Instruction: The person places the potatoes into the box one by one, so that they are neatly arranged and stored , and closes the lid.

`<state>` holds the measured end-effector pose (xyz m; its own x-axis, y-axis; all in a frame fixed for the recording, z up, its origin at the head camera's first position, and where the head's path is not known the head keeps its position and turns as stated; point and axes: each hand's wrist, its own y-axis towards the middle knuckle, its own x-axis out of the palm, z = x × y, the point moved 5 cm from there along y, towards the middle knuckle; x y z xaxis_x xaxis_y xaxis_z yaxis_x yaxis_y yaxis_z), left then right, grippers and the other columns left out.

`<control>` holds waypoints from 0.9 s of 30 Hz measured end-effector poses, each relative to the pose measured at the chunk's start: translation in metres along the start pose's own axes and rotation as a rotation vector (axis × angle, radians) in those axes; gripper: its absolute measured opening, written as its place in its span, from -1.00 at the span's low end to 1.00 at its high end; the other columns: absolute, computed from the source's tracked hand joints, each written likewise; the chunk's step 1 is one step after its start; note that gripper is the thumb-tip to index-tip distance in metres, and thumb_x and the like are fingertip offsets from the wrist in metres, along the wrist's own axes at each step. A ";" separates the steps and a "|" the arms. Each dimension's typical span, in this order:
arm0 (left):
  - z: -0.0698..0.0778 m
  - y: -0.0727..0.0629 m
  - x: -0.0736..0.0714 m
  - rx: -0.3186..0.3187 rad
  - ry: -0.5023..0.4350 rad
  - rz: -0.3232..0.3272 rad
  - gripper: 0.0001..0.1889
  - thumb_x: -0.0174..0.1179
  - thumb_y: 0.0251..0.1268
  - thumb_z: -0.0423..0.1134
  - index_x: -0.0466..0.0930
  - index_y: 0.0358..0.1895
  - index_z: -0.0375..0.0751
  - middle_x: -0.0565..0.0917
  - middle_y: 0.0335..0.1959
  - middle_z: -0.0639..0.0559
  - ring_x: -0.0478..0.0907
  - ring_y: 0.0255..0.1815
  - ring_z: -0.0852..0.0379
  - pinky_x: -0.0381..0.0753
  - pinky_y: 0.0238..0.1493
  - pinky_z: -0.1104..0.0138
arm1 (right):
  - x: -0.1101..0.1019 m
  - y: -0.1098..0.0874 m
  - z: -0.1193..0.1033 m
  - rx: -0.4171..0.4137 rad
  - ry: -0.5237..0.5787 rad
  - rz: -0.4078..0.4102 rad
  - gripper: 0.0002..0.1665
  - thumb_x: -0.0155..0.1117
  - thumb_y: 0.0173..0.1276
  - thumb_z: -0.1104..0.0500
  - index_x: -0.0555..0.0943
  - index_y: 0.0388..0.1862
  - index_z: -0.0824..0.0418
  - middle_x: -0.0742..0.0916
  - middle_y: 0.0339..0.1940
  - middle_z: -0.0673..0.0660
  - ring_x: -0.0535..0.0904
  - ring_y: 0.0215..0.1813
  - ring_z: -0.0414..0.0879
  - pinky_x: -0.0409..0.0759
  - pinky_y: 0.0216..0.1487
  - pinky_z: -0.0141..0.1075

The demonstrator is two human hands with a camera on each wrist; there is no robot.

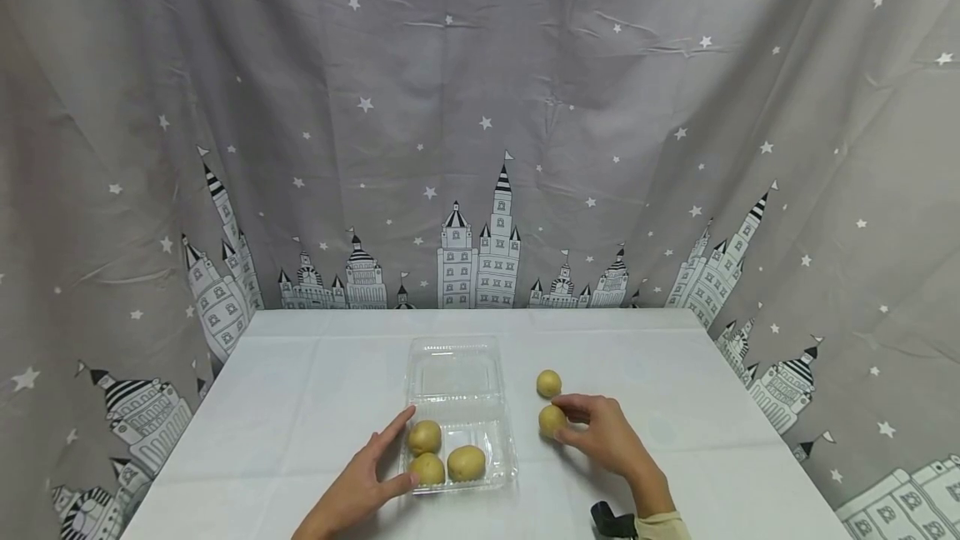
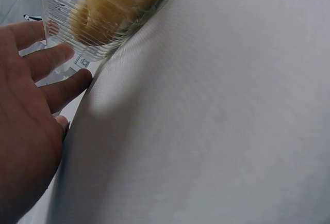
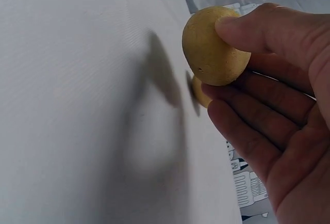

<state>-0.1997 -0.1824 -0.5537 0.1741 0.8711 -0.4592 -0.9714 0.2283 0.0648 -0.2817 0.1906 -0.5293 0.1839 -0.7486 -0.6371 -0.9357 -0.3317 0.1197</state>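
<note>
My right hand [image 1: 606,437] pinches a small yellow potato [image 3: 214,48] between thumb and fingers; the right wrist view shows it held above the white cloth. Behind it another potato [image 1: 548,383] lies on the table. A clear plastic clamshell box [image 1: 504,440] stands in the middle with its lid [image 1: 456,369] laid back. Three potatoes sit in its base: one at the left rear [image 1: 424,437], one at the left front [image 1: 427,469] and one to the right [image 1: 467,463]. My left hand [image 1: 360,480] is spread at the box's left side, fingertips right at the wall.
A white cloth covers the table [image 1: 315,390]. Behind and beside it hangs a grey curtain [image 1: 420,148] printed with stars and castles. A black device [image 1: 613,521] is at my right wrist, by the sleeve [image 1: 663,527].
</note>
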 end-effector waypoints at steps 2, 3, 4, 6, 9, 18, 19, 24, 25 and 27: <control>0.000 0.000 0.000 0.000 -0.005 -0.003 -0.04 0.48 0.34 -0.06 0.23 0.76 -0.05 0.29 0.76 -0.19 0.08 0.78 -0.43 -0.26 0.72 -0.44 | -0.001 0.000 -0.003 -0.010 -0.007 0.003 -0.49 0.60 0.31 0.24 0.77 0.25 0.29 0.86 0.21 0.18 0.84 0.20 0.12 0.82 0.29 -0.07; 0.000 0.000 0.000 0.003 -0.006 -0.004 -0.04 0.48 0.34 -0.06 0.22 0.76 -0.06 0.28 0.76 -0.21 0.08 0.78 -0.44 -0.27 0.72 -0.45 | -0.002 0.001 -0.005 -0.016 -0.011 0.005 -0.48 0.60 0.31 0.24 0.77 0.25 0.29 0.86 0.21 0.18 0.84 0.20 0.12 0.82 0.29 -0.07; 0.001 0.000 0.000 0.005 -0.008 -0.005 -0.04 0.48 0.34 -0.06 0.22 0.76 -0.06 0.28 0.75 -0.23 0.07 0.78 -0.44 -0.27 0.72 -0.45 | -0.002 0.001 -0.007 -0.019 -0.015 0.007 -0.48 0.60 0.31 0.24 0.77 0.25 0.29 0.86 0.21 0.17 0.84 0.21 0.11 0.82 0.29 -0.09; 0.001 0.000 0.000 0.008 -0.012 -0.005 -0.04 0.48 0.34 -0.07 0.22 0.76 -0.08 0.28 0.75 -0.23 0.07 0.78 -0.45 -0.28 0.72 -0.46 | -0.003 0.001 -0.010 -0.026 -0.022 0.009 -0.48 0.61 0.31 0.24 0.77 0.26 0.29 0.86 0.21 0.17 0.84 0.21 0.09 0.82 0.30 -0.10; 0.003 0.000 0.000 0.007 -0.011 -0.003 -0.04 0.48 0.34 -0.06 0.23 0.75 -0.08 0.29 0.75 -0.21 0.07 0.78 -0.43 -0.27 0.72 -0.45 | -0.003 0.002 -0.015 -0.030 -0.021 0.012 -0.47 0.61 0.31 0.25 0.77 0.26 0.31 0.86 0.22 0.17 0.84 0.21 0.09 0.81 0.30 -0.12; 0.003 0.000 0.000 0.002 -0.005 0.002 -0.04 0.50 0.33 -0.06 0.25 0.75 -0.07 0.31 0.75 -0.19 0.08 0.78 -0.44 -0.25 0.73 -0.43 | -0.002 0.005 -0.027 -0.101 0.010 0.008 -0.44 0.60 0.31 0.28 0.74 0.29 0.36 0.85 0.22 0.24 0.85 0.20 0.16 0.79 0.34 -0.05; 0.002 0.000 0.000 0.003 -0.003 0.002 -0.04 0.49 0.33 -0.06 0.25 0.75 -0.07 0.31 0.75 -0.19 0.08 0.78 -0.45 -0.25 0.73 -0.44 | -0.002 0.005 -0.029 -0.114 0.014 0.008 -0.44 0.60 0.32 0.29 0.74 0.29 0.37 0.85 0.22 0.24 0.85 0.19 0.17 0.79 0.33 -0.04; 0.002 0.000 0.000 0.012 -0.001 -0.003 -0.04 0.49 0.34 -0.07 0.24 0.75 -0.09 0.30 0.75 -0.20 0.08 0.77 -0.47 -0.25 0.73 -0.45 | 0.001 0.007 -0.036 -0.146 0.016 0.007 -0.48 0.59 0.33 0.28 0.76 0.27 0.31 0.85 0.22 0.21 0.85 0.18 0.16 0.79 0.33 -0.04; 0.002 0.000 0.000 0.013 0.000 -0.003 -0.05 0.49 0.34 -0.07 0.24 0.75 -0.09 0.30 0.75 -0.20 0.08 0.77 -0.48 -0.24 0.73 -0.46 | 0.001 0.008 -0.038 -0.148 0.018 0.006 -0.49 0.59 0.34 0.27 0.76 0.27 0.30 0.85 0.22 0.21 0.85 0.18 0.15 0.79 0.33 -0.06; 0.002 0.000 0.000 0.014 0.001 -0.003 -0.04 0.49 0.34 -0.07 0.23 0.75 -0.10 0.30 0.75 -0.21 0.08 0.76 -0.48 -0.24 0.73 -0.46 | 0.003 0.009 -0.041 -0.151 0.020 0.001 -0.51 0.59 0.35 0.27 0.77 0.26 0.28 0.85 0.22 0.19 0.85 0.19 0.14 0.80 0.33 -0.07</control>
<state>-0.1990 -0.1816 -0.5522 0.1769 0.8700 -0.4602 -0.9685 0.2372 0.0760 -0.2772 0.1621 -0.4991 0.1900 -0.7596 -0.6221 -0.8802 -0.4125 0.2348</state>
